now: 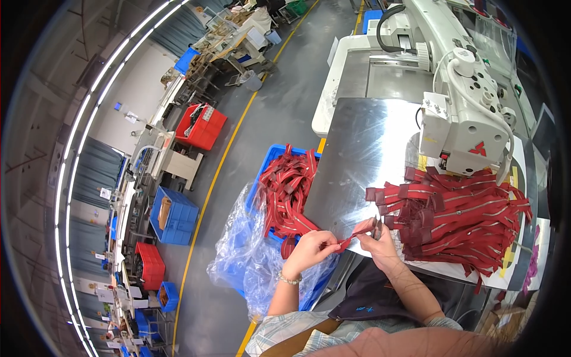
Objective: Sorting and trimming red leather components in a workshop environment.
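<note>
The shirt (269, 332) is pale and checked, the apron (367, 293) dark — the bracelet (288, 278) beaded.

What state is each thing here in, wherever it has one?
Left hand: closed, pinching red strip
Right hand: closed around metal tool
Metal tool: blades' opening unclear
Zipper pile: loosely heaped
Near blue crate: heaped full
Plastic bag: crumpled
Ceiling lights: lit
White machine: running or stopped, unclear

A red fabric strip (363, 226) runs from left hand (310, 251) to right hand (383, 247), which seemingly grips dark snips (378, 228).
</note>
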Action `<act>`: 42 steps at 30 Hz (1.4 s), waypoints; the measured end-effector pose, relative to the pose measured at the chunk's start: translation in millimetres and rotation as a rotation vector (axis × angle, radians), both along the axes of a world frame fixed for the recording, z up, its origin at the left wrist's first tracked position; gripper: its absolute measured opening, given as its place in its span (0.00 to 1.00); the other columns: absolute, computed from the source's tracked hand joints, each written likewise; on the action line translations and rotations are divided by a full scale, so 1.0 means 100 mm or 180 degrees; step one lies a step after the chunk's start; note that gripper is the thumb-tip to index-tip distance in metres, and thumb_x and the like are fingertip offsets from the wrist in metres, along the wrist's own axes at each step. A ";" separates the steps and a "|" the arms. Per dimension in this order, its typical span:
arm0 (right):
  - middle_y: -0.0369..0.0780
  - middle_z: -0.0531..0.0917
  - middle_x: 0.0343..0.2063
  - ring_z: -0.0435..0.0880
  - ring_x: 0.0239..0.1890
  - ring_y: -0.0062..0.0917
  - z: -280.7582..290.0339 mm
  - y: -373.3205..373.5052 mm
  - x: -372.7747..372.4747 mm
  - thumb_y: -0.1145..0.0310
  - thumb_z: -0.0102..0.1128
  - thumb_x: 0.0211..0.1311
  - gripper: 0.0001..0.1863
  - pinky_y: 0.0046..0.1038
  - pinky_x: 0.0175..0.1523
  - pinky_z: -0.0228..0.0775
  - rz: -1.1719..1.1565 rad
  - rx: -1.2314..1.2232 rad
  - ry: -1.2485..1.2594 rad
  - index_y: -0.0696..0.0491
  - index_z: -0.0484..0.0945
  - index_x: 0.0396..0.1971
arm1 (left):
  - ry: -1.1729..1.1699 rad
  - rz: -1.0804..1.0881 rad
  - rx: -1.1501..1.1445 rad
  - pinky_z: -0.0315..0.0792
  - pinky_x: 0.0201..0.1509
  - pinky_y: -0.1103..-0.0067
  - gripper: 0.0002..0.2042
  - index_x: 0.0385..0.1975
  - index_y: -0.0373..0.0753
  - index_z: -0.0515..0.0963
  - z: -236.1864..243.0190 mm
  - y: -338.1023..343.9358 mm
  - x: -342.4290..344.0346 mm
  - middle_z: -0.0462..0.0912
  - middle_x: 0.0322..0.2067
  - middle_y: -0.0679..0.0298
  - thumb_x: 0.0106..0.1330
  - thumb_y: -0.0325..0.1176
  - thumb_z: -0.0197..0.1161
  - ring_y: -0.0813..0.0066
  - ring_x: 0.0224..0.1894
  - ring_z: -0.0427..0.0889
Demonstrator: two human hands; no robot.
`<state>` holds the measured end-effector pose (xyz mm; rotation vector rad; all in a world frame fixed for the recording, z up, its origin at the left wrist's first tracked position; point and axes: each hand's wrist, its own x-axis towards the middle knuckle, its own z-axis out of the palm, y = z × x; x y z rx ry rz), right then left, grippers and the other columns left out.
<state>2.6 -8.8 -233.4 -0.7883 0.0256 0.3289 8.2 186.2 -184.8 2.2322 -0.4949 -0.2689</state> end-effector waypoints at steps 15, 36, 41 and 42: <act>0.32 0.76 0.27 0.73 0.30 0.12 0.02 0.03 -0.03 0.76 0.63 0.49 0.08 0.15 0.35 0.66 -0.0316 -0.0451 0.0114 0.55 0.73 0.29 | -0.0346 -0.0016 -0.0091 0.65 0.24 0.79 0.08 0.27 0.36 0.72 -0.03 -0.22 -0.05 0.70 0.20 0.64 0.52 0.29 0.64 0.72 0.23 0.71; 0.31 0.76 0.26 0.73 0.28 0.11 -0.05 0.05 -0.05 0.76 0.63 0.48 0.08 0.14 0.35 0.64 -0.0543 -0.0578 0.0260 0.55 0.74 0.28 | -0.0103 0.0298 -0.0741 0.62 0.27 0.83 0.06 0.21 0.36 0.71 -0.03 -0.27 -0.05 0.69 0.23 0.66 0.52 0.26 0.63 0.78 0.25 0.67; 0.32 0.77 0.27 0.73 0.29 0.12 -0.01 0.03 -0.04 0.79 0.59 0.50 0.06 0.15 0.37 0.65 -0.0744 -0.0613 0.0182 0.57 0.74 0.29 | 0.0261 -0.0189 -0.0819 0.60 0.27 0.86 0.08 0.20 0.38 0.71 -0.01 -0.21 -0.05 0.68 0.29 0.68 0.49 0.26 0.66 0.83 0.28 0.66; 0.33 0.77 0.28 0.73 0.29 0.12 -0.02 0.03 -0.04 0.79 0.58 0.50 0.05 0.15 0.37 0.65 -0.0909 -0.0628 0.0158 0.58 0.73 0.29 | 0.0302 -0.0203 -0.0656 0.62 0.30 0.84 0.08 0.21 0.37 0.70 -0.01 -0.21 -0.06 0.68 0.30 0.67 0.49 0.25 0.66 0.80 0.30 0.67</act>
